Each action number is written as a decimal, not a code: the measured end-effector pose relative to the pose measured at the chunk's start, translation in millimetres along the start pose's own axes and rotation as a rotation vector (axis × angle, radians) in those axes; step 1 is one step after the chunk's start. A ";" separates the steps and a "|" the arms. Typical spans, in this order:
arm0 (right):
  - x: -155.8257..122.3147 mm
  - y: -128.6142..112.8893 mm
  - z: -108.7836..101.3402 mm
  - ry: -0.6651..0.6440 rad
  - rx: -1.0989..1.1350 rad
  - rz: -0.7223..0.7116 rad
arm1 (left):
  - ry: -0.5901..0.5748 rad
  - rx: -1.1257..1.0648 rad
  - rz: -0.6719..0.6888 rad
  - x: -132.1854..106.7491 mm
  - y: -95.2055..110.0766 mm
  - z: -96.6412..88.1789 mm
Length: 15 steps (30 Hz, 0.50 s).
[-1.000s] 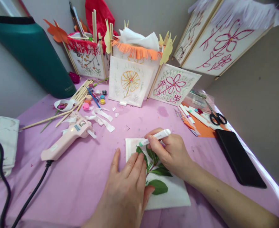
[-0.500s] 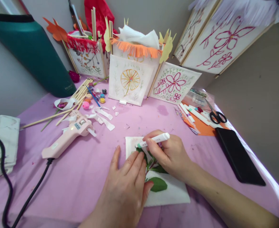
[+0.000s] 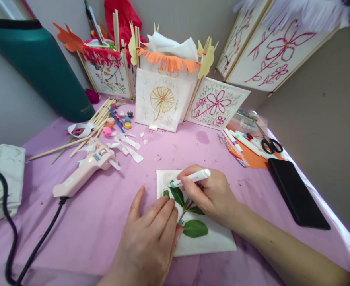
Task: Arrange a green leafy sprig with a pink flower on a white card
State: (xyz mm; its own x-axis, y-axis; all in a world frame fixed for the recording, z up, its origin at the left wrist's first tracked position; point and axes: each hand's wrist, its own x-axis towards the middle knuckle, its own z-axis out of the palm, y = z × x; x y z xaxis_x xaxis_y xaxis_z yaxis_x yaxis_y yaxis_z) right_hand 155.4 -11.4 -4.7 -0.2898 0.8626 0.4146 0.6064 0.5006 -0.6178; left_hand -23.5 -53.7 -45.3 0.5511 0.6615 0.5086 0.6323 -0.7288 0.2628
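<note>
A green-tipped white marker (image 3: 193,178) is held in my right hand (image 3: 215,194), its tip down at the upper edge of a leaf. Under both hands lies a white square panel (image 3: 215,242) on the pink cloth. A sprig of green leaves (image 3: 195,228) rests flat on that panel, its upper part partly hidden by my right hand. My left hand (image 3: 151,238) lies flat, fingers stretched out and thumb apart, with its fingertips on the sprig's left leaves and the panel's left side.
A pink glue gun (image 3: 81,169) with a black cord lies left. Behind stand decorated panels (image 3: 163,101) and a teal bottle (image 3: 40,71). Bamboo sticks (image 3: 100,115) and paint pots lie back left. Black scissors (image 3: 272,145), markers and a black phone (image 3: 298,192) lie right.
My left hand has slid back toward me and left, uncovering more of the leaves. The marker tip has shifted slightly left along the leaf edge.
</note>
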 end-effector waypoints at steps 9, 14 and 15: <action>-3.3 -3.2 -3.5 -0.024 0.016 0.003 | -0.015 0.025 0.021 2.1 1.2 -5.4; -7.1 -4.0 -5.4 -0.021 0.017 -0.003 | -0.028 0.034 0.045 3.6 0.3 -7.9; -8.0 -4.1 -5.8 -0.022 0.016 -0.005 | -0.027 0.035 0.050 3.7 0.1 -8.0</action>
State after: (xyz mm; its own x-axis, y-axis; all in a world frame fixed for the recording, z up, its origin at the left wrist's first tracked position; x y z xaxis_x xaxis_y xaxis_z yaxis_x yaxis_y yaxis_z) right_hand 159.5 -20.8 -1.6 -0.3091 0.8611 0.4036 0.5931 0.5063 -0.6260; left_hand -25.8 -52.7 -36.8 0.5965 0.6296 0.4978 0.6223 -0.7545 0.2086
